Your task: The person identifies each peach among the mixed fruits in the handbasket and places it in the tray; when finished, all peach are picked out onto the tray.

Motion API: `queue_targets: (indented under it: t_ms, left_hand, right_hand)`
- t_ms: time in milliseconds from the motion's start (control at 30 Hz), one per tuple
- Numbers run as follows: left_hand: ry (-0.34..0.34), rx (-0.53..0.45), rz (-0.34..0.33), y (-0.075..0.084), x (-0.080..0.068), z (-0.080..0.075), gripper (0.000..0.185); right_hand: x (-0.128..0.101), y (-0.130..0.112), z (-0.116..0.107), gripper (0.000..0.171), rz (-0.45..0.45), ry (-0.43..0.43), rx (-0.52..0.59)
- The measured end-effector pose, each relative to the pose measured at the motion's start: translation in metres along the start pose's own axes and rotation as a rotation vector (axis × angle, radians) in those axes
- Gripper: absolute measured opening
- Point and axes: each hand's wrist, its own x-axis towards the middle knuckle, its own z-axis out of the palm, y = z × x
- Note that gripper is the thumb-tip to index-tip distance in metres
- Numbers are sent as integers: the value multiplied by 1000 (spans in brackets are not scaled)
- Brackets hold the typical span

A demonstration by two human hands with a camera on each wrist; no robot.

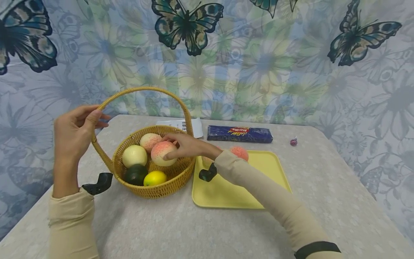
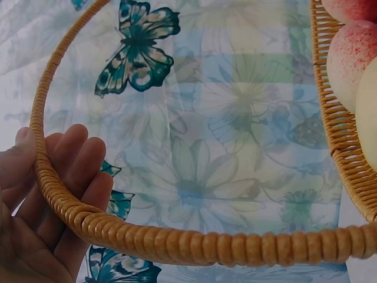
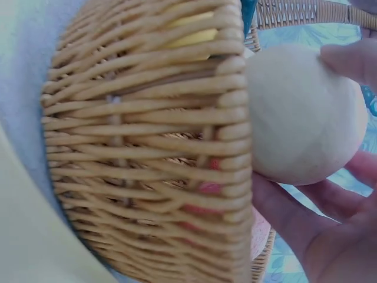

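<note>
Table point(image 1: 323, 187), basket point(image 1: 152, 190), gripped peach point(image 1: 163, 153)

Grey speckled tablecloth point(image 1: 181, 230) over table. Behind it, hanging floral fabric backdrop point(image 1: 265, 68) in pale blue, green, yellow, printed with 4 large dark teal butterflies point(image 1: 187, 25). Even, soft light.
</note>
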Motion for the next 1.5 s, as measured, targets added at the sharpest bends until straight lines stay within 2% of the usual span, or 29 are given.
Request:
queue_targets:
  t_ms: [233,600,833,967,1133,1300,1500]
  left_hand:
    - [-2,-3,-5,-5,5,2,31]
    - [-6,-3,-4,-11,13,6,30]
    - [-4,6,-6,-9,12,6,31]
    - [-6,3,-4,-10,11,6,31]
    - [1,1,1,-10,8,7,31]
    - [10,2,9,-10,5,7,31]
    - [16,2,13,-10,0,8,31]
  right_hand:
    - [-5,8,-1,58,-12,74,74]
    - [-12,8,-8,57,-24,107,67]
    - [-24,6,-7,59,-43,124,116]
    - [-31,6,-7,55,-22,168,147]
    - [-40,10,-9,53,-4,218,134]
    - [-48,15,-11,52,4,233,128]
    - [-57,20,-15,48,-7,236,171]
